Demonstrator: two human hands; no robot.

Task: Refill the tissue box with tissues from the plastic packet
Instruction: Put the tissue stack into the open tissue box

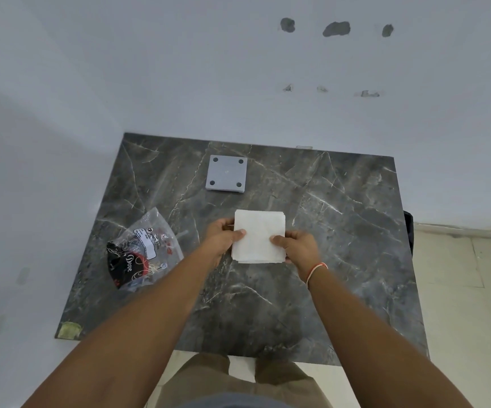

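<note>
A square stack of white tissues (257, 235) is held just above the middle of the dark marble table (341, 231). My left hand (223, 235) grips its left edge and my right hand (295, 245) grips its right edge, thumbs on top. A crumpled clear plastic packet (141, 251) with red and black print lies flat to the left, apart from my hands. Behind the tissues sits a grey square piece (227, 172) with dark pads at its corners; I cannot tell whether it is the tissue box itself or its base.
The table stands in a corner, with white walls behind and to the left. A yellowish patch (69, 330) marks the table's near left corner. Tiled floor (459, 290) lies to the right. My legs show below the near edge.
</note>
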